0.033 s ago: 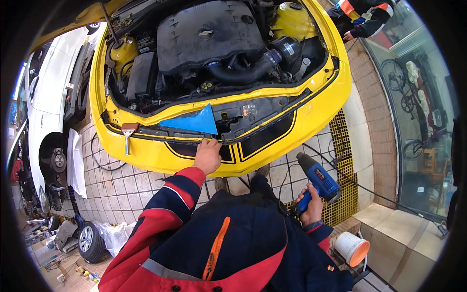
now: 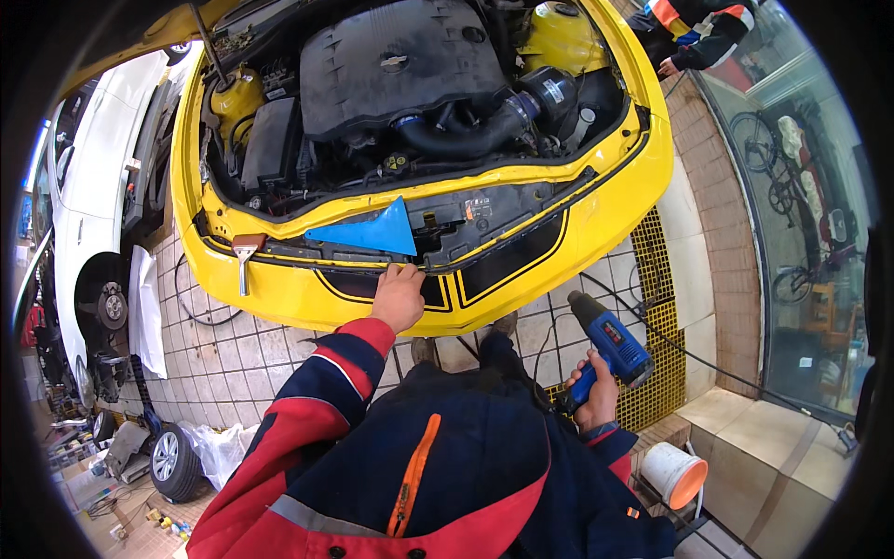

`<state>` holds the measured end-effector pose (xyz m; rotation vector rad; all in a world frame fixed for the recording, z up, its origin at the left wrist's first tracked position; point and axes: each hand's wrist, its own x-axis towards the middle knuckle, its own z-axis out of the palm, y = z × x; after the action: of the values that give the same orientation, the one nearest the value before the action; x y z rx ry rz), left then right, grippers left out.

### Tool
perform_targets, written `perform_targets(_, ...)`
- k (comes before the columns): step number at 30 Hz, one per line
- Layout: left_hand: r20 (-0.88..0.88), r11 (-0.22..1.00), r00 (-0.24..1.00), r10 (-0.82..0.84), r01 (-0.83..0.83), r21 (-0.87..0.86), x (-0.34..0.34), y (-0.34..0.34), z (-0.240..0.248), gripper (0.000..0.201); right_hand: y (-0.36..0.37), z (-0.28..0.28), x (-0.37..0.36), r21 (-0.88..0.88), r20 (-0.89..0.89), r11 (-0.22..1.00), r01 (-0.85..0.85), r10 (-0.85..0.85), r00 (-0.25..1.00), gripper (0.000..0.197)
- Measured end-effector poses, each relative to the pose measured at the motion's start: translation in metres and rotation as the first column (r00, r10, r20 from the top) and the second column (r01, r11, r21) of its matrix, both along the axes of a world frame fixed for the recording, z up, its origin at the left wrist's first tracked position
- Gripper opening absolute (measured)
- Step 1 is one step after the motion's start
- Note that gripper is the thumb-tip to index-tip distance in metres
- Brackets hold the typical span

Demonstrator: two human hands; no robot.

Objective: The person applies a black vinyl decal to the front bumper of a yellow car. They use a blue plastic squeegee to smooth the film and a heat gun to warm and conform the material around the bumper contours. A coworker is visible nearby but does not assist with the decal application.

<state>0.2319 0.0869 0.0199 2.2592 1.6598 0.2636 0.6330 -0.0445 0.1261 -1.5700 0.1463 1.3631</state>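
head view: worn high, behind left fingers (image 2: 400, 272) | facing steeply down and forward | rather near, fisheye-wide | reaching beyond fingers to yellow car (image 2: 605, 238)

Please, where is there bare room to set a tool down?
Bare floor tiles lie between the yellow bumper and the left sleeve. Crowded: the bumper's upper edge, with scraper, blue sheet and left hand.

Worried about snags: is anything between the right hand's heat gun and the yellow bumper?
Nothing visible blocks the way from the heat gun to the yellow bumper; a black cable shows there, but apparently on the floor below.
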Motion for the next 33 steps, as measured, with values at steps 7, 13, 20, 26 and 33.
perform_targets(7, -0.133, 0.999, 0.991, -0.034, 0.032, -0.012, 0.016, 0.005, -0.01, 0.032, 0.003, -0.003, 0.001, 0.004, -0.024, 1.0, 0.01, -0.01, 1.0, 0.021)
perform_targets(13, 0.237, 0.993, 0.971, -0.026, 0.051, -0.102, -0.018, 0.014, -0.005, 0.05, 0.008, 0.006, -0.004, 0.064, 0.057, 0.998, 0.029, -0.032, 0.998, 0.02)
perform_targets(20, 0.305, 0.997, 0.951, -0.045, 0.063, -0.049, -0.022, 0.003, -0.002, 0.052, 0.016, 0.023, -0.022, 0.064, 0.28, 0.84, -0.538, 0.502, 0.818, 0.022)
perform_targets(26, 0.413, 0.998, 0.91, 0.036, -0.01, -0.066, -0.03, 0.002, -0.007, 0.031, 0.059, 0.018, -0.102, 0.002, 0.705, 0.427, -0.904, 0.64, 0.304, 0.031)
perform_targets(33, 0.423, 0.999, 0.905, -0.04, 0.037, 0.013, -0.035, -0.001, -0.015, 0.037, 0.088, 0.025, -0.137, -0.157, 0.751, 0.344, -0.926, 0.65, 0.114, 0.032)
